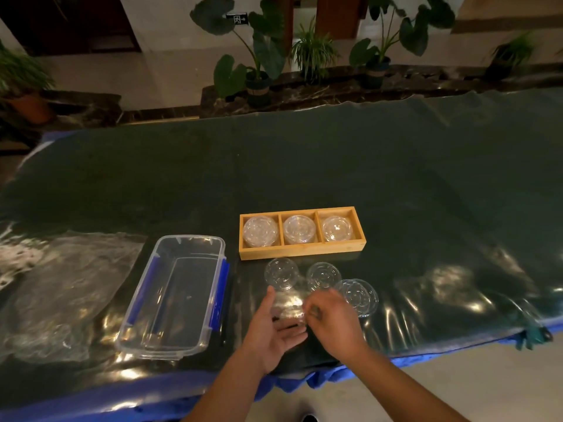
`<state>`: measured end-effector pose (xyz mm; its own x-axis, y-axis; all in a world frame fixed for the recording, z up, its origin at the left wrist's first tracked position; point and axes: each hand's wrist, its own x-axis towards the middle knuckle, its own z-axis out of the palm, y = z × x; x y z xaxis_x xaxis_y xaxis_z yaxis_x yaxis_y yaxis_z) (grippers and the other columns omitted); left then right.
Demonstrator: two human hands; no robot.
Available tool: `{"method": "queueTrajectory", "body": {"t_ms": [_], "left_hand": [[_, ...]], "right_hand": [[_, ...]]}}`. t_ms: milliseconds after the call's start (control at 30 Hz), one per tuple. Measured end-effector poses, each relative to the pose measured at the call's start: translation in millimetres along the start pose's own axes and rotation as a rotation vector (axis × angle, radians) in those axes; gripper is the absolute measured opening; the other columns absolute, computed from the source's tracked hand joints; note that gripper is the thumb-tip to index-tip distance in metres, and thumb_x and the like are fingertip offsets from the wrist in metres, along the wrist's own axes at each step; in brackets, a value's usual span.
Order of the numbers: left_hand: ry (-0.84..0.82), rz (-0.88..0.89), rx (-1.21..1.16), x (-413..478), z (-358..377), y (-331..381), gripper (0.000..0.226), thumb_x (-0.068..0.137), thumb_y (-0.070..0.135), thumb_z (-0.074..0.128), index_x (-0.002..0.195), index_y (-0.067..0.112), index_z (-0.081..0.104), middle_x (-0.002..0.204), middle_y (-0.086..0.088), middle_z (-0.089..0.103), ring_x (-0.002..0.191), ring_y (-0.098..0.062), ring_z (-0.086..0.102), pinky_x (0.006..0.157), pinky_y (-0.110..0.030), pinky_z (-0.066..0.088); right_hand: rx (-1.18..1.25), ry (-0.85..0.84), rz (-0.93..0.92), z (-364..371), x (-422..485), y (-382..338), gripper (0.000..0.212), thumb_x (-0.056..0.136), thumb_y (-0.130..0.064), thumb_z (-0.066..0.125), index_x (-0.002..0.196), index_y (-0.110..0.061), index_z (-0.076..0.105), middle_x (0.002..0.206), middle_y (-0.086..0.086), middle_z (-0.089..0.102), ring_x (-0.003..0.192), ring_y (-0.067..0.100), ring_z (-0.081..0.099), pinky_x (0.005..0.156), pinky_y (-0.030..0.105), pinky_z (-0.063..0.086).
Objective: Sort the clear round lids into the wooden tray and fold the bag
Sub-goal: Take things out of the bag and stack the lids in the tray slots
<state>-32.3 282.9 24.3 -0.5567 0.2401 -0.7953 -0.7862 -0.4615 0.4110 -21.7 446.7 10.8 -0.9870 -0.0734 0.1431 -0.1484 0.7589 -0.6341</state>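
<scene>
A wooden tray (pixel 301 250) with three compartments stands mid-table, each compartment holding a stack of clear round lids (pixel 260 231). In front of it lie loose clear lids: one at the left (pixel 281 273), one in the middle (pixel 323 275) and an overlapping pair at the right (pixel 358 296). My left hand (pixel 275 333) is palm up with straight fingers under a clear lid (pixel 289 306). My right hand (pixel 330 321) pinches that lid's right edge. A clear plastic bag (pixel 61 287) lies flat at the far left.
An open clear plastic box (pixel 175 295) with blue latches stands left of my hands. A shiny clear sheet covers the dark table (pixel 335 166), with blue cloth along the near edge. Potted plants (pixel 259 77) line the floor behind the table.
</scene>
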Motion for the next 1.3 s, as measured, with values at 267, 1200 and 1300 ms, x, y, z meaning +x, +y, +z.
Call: {"method": "queueTrajectory", "body": {"t_ms": [267,1200,1300], "left_hand": [[0.091,0.156,0.058,7,-26,14,0.024,0.1,-0.003,0.05,0.119,0.01,0.059,0.116,-0.026,0.074,0.101,-0.041,0.075,0.077,-0.051,0.063],[0.123,0.21,0.012,39,-75,11,0.027,0.101,-0.004,0.053,0.126,0.002,0.063,0.118,-0.025,0.075,0.097,-0.039,0.077,0.075,-0.051,0.063],[0.108,0.193,0.046,40,-65,8,0.033,0.096,-0.005,0.06,0.128,0.004,0.064,0.118,-0.023,0.075,0.108,-0.041,0.073,0.087,-0.053,0.059]], "right_hand": [[0.195,-0.141,0.062,9,6,0,0.036,0.074,-0.011,0.058,0.105,-0.026,0.07,0.109,-0.012,0.067,0.09,0.006,0.063,0.077,0.021,0.05],[0.044,-0.095,0.73,-63,20,76,0.033,0.094,-0.034,0.061,0.066,-0.017,0.054,0.073,0.006,0.063,0.074,0.026,0.061,0.07,0.036,0.046],[-0.156,-0.193,0.641,-59,19,84,0.025,0.094,-0.031,0.061,0.071,-0.022,0.059,0.1,0.008,0.06,0.097,0.029,0.06,0.088,0.034,0.046]]}}
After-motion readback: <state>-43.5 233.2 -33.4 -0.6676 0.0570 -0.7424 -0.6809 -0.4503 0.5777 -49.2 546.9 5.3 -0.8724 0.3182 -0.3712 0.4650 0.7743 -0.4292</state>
